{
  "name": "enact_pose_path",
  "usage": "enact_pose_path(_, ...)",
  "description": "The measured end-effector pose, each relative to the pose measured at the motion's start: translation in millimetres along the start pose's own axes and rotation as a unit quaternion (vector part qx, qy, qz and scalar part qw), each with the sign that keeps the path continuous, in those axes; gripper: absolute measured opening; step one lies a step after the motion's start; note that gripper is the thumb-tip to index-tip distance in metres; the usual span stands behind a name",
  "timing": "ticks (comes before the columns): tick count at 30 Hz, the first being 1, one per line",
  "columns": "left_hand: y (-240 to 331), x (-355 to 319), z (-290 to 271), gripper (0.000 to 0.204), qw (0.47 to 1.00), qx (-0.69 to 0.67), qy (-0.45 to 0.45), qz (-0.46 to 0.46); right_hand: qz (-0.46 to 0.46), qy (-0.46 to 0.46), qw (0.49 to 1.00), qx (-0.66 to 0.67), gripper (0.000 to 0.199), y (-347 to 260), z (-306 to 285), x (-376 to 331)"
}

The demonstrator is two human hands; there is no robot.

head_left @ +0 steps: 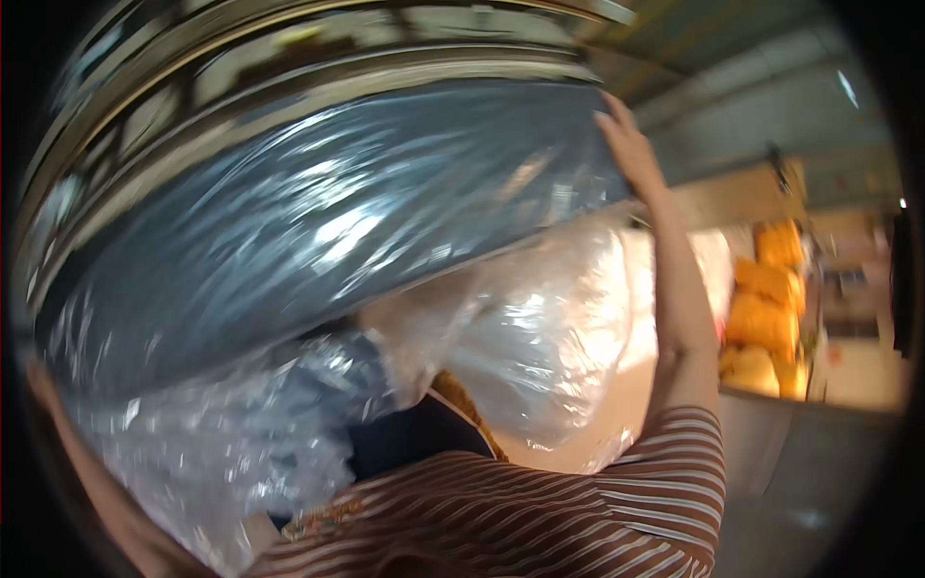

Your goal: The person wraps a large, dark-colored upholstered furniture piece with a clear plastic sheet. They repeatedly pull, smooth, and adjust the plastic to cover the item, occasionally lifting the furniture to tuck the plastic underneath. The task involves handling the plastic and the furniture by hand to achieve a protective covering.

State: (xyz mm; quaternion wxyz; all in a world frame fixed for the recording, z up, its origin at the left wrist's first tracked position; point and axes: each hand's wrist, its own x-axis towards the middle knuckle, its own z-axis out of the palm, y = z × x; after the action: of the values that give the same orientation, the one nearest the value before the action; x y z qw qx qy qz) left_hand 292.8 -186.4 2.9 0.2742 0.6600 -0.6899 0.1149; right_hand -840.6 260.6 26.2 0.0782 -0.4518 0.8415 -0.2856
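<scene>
While the blur hides fine detail, the head view shows this:
Bundle: a big dark bundle (318,231) in clear plastic fills the upper left, raised overhead.
Right hand: the right hand (628,144) lies flat and open against the bundle's right end, fingers spread.
Left hand: out of sight; only a forearm (92,472) at the lower left edge, grip cannot be told.
Bag: a clear bag (540,337) hangs beneath the bundle.
Sleeve: striped sleeve (674,472).
Background: orange packs (766,318), right.
</scene>
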Motion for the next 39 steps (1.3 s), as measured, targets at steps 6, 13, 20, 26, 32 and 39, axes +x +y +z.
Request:
enact_pose_path(6, 204.7, -32.9, 62.7, 0.037, 0.974, -0.136, 0.105, -0.146, 0.224, 0.013, 0.956, -0.188, 0.05, 6.2, -29.6, 7.2)
enact_pose_path(13, 133.2, -40.7, 31.8, 0.029, 0.96, -0.115, 0.204, -0.153, -0.119, -0.171, 0.948, 0.24, 0.029, -235.1, 48.1, -84.6)
enact_pose_path(20, 217.4, -47.8, 62.5, 0.022, 0.936, -0.2, 0.235, -0.171, -0.185, -0.603, 0.768, 0.111, 0.03, -260.1, 198.0, -288.3)
enact_pose_path(26, 215.8, -47.3, 54.3, 0.02, 0.92, -0.257, 0.241, -0.171, 0.085, -0.351, 0.869, 0.339, 0.039, -275.8, 366.8, -294.8)
enact_pose_path(32, 199.7, -46.0, 54.0, 0.019, 0.918, -0.276, 0.249, -0.138, -0.266, -0.436, 0.853, 0.108, 0.037, -262.1, 363.7, -287.4)
enact_pose_path(39, 236.5, -54.4, 48.2, 0.022, 0.912, -0.318, 0.218, -0.141, -0.141, -0.473, 0.727, 0.476, 0.021, -269.9, 135.7, -278.4)
